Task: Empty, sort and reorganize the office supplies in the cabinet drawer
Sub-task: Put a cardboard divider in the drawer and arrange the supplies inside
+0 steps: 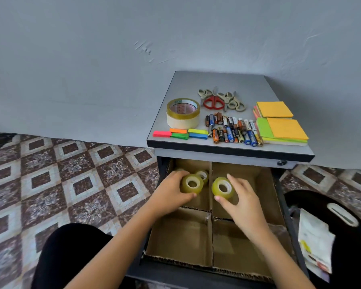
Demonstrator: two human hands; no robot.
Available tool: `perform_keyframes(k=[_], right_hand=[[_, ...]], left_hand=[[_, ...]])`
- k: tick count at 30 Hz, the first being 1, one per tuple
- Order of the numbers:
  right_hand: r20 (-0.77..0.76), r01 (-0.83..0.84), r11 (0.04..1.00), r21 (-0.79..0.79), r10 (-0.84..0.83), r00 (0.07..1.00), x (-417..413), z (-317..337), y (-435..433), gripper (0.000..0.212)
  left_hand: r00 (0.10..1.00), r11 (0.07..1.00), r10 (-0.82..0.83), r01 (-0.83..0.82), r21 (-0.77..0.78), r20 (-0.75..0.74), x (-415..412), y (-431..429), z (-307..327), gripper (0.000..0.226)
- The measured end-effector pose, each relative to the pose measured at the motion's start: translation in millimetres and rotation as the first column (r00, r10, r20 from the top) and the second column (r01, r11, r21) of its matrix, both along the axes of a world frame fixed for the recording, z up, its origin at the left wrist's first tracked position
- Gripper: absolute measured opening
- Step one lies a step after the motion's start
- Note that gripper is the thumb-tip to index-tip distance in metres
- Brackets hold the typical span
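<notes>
Cabinet furniture fills the right of the view: a low grey-topped cabinet (238, 80) against the wall, its drawer (175, 277) standing open and lined with a brown cardboard divider (212, 236) that makes four compartments. The two near compartments show only bare cardboard. On the grey surface lie square pads of orange and green sticky notes (279, 124), a stack of two wide tape rolls (183, 113), a heap of scissors (219, 100), a row of mixed batteries (231, 130) and thin neon page flags (180, 133).

The left hand (171, 190) holds a small yellowish roll of clear tape (192, 183) over the far-left compartment, fingers curled round its far side and thumb beneath. The right hand (244, 199) pinches a second small clear tape roll (223, 187) by the rim, thumb low and fingers spread above, at the far-right compartment just beside the centre wall. A third small roll (202, 175) sits behind the left one.

Such rolls are probably light and stiff, with a slick outer wrap. Gripping across the rim, or hooking a finger through the hard white core, should hold best.

Whether either held roll touches the compartment floor cannot be told. A pale sliver behind the left hand may be another roll. The black object (352, 257) at the right edge is cut off.
</notes>
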State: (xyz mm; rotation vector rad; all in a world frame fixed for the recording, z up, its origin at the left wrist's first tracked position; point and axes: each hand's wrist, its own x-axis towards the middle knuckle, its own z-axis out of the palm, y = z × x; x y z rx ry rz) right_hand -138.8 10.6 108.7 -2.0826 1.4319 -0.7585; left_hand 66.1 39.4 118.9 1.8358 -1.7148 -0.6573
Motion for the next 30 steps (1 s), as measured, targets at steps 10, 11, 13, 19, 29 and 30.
perform_keyframes(k=[10, 11, 13, 19, 29, 30], right_hand=[[-0.077, 0.182, 0.983, -0.033, -0.184, 0.98, -1.2, -31.6, 9.0, 0.064], [-0.086, 0.183, 0.982, -0.049, -0.187, 0.979, -0.5, -32.8, 9.3, 0.064], [-0.088, 0.189, 0.979, -0.071, -0.195, 0.977, 0.9, -34.4, 9.6, 0.063], [-0.084, 0.202, 0.972, -0.117, -0.213, 0.973, 1.6, -36.5, 9.8, 0.061], [-0.082, 0.204, 0.976, -0.071, -0.209, 0.974, 0.5, -36.2, 10.7, 0.063], [-0.086, 0.204, 0.977, -0.068, -0.21, 0.974, 0.1, -36.1, 10.6, 0.063]], left_hand=[[0.98, 0.983, 0.106, -0.129, 0.133, 0.169, -16.7, -59.7, -42.0, 0.061], [0.977, 0.981, 0.122, -0.145, 0.128, 0.172, -16.8, -64.4, -43.4, 0.06], [0.981, 0.977, 0.143, -0.16, 0.138, 0.129, -17.7, -71.8, -47.6, 0.06], [0.983, 0.975, 0.181, -0.175, 0.135, -0.035, -20.1, -76.6, -53.1, 0.059], [0.985, 0.983, 0.167, -0.163, 0.087, -0.04, -17.3, -67.0, -43.9, 0.058], [0.988, 0.986, 0.155, -0.153, 0.063, -0.025, -16.1, -62.1, -40.1, 0.056]])
